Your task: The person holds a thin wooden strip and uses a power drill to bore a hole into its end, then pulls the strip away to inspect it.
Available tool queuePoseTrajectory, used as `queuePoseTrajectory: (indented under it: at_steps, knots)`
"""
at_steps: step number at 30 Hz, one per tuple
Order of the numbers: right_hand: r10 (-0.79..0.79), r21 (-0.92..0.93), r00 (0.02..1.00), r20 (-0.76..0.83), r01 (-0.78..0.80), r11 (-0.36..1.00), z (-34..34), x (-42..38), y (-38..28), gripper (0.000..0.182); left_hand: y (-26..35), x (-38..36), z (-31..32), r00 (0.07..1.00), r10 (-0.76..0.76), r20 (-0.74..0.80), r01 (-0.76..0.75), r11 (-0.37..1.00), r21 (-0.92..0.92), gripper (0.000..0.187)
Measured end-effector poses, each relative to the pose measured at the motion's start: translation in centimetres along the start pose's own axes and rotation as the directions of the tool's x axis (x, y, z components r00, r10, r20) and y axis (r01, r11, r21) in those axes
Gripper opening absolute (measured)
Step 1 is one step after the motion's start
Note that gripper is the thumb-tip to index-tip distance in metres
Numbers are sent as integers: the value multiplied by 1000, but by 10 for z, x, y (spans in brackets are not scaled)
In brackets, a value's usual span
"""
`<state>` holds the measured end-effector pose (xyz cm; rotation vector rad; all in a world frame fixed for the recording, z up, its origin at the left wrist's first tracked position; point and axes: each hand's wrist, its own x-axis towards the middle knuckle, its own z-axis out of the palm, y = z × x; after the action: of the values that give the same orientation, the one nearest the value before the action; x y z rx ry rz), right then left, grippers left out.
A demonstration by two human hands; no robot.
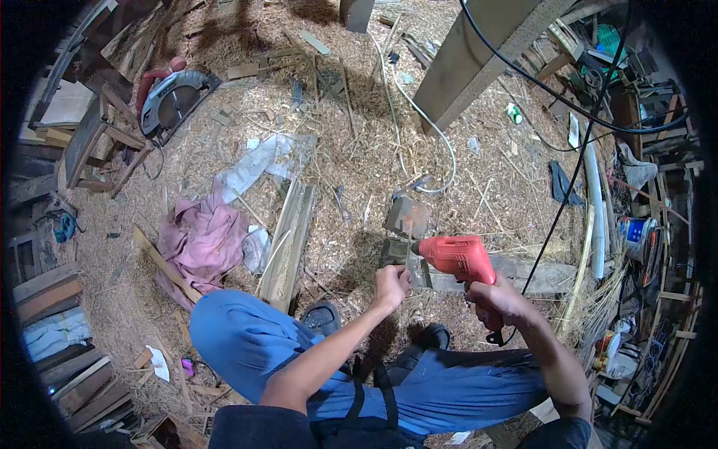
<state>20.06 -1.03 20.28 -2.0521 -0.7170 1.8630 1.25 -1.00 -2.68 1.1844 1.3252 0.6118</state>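
Observation:
My right hand is wrapped round the handle of a red power drill, whose chuck points left. Just left of the chuck, my left hand is closed, fingers pinched near a thin upright piece that I cannot make out clearly. The drill's tip is at or very near this piece; whether it touches is too small to tell. Beyond my left hand, a worn block with reddish marks lies on the ground. A dark block sits between it and my fingers.
Wood shavings cover the ground. A circular saw stands at the upper left, near a wooden frame. Pink cloth and a long board lie left of centre. A thick post and hanging black cable are at right.

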Motion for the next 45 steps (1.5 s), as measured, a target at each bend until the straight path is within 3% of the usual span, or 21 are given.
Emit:
queuePoseTrajectory:
  at_steps: [2, 8, 22, 27, 31, 33, 35, 40, 43, 45]
  knots:
    - [62, 11, 998, 2, -62, 998, 0, 0, -3, 28, 2, -1, 0, 1000, -4, -5, 4, 1000, -2, 21]
    - [119, -42, 992, -31, -120, 992, 4, -6, -13, 23, 9, -2, -5, 1000, 31, -5, -31, 999, 44, 20]
    - [65, -5, 997, -45, -66, 998, 7, -1, -8, 14, 7, -2, -3, 1000, 1, -14, 0, 996, 84, 17]
    - [46, 23, 998, -38, -45, 999, 9, -4, -10, 10, -6, 1, 2, 997, 80, -3, -79, 995, 65, 23]
    - [45, 60, 998, -37, -43, 997, -1, 6, 8, 21, -10, 3, 6, 999, 49, 9, -49, 993, 106, 23]
    - [14, 75, 1000, -21, -13, 997, -5, 6, 10, 25, -2, 2, 2, 998, -37, 51, 37, 999, -5, 22]
    - [43, 235, 997, 57, -56, 970, -7, -4, 3, 35, 3, 0, 1, 998, -43, 47, 43, 999, -9, 22]
    - [-37, 200, 998, 57, 25, 980, -9, -18, 0, 37, 17, -7, -3, 993, -76, 85, 78, 997, -23, 20]
    - [26, 153, 995, 101, -41, 987, -12, -28, -3, 38, 24, -7, -5, 996, -25, 81, 25, 1000, 8, 21]
    - [-87, 148, 996, -8, 87, 985, -8, -37, -8, 34, 40, -6, -9, 998, -2, 65, 4, 1000, -17, 21]
